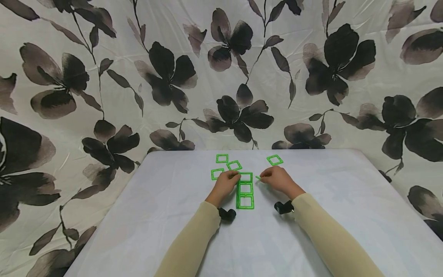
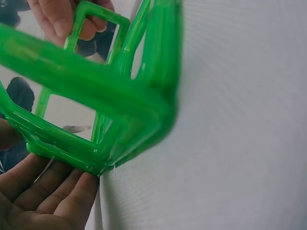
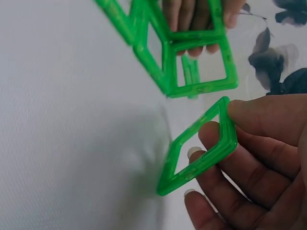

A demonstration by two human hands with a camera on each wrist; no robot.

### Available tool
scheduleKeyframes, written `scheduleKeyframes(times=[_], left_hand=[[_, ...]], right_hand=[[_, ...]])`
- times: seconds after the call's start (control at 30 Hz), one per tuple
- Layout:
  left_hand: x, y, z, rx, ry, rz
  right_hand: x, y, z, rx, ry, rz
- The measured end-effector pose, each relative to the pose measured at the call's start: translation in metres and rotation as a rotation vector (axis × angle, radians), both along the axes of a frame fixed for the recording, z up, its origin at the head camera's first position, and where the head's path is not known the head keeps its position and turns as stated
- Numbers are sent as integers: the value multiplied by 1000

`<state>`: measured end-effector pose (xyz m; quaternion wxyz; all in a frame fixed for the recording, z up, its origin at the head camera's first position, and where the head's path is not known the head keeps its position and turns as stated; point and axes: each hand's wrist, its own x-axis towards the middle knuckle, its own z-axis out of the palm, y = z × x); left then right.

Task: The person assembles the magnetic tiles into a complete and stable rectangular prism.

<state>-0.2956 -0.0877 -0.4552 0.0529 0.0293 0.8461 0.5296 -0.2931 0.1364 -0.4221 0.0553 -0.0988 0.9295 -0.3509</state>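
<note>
A structure of joined green magnetic tiles [image 1: 246,195], open square frames, stands on the white table. My left hand [image 1: 225,184] grips its far left end, thumb on one side and fingers on the other. In the left wrist view, the fingers of that hand [image 2: 53,196] touch the lower frame edges. To the right of the structure, my right hand [image 1: 278,179] pinches one loose square tile [image 3: 197,168] between thumb and fingers, held tilted. The right wrist view shows a small gap between this tile and the structure [image 3: 204,88].
Loose green tiles lie at the back: a square [image 1: 222,155], a turned one [image 1: 232,162] and another [image 1: 212,175] by the left hand. One more tile [image 1: 272,156] lies beyond the right hand. Floral cloth [image 1: 242,115] hangs behind the table [image 1: 155,231].
</note>
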Motion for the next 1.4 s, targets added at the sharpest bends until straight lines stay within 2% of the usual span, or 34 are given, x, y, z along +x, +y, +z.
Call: scheduleKeyframes(times=[0.23, 0.4, 0.6, 0.8, 1.03, 1.4], left_hand=[[0, 1, 0, -9, 17, 11], [0, 1, 0, -19, 20, 15], [0, 1, 0, -19, 19, 13], [0, 1, -1, -21, 22, 8], [0, 1, -2, -20, 15, 11], [1, 2, -2, -25, 15, 10]], right_hand=[[3, -2, 3, -146, -114, -62], [5, -5, -1, -274, -196, -120], [10, -12, -4, -391, -240, -184], [13, -18, -7, -467, -231, -226], [14, -22, -14, -501, -211, -255], [19, -30, -19, -557, -151, -265]])
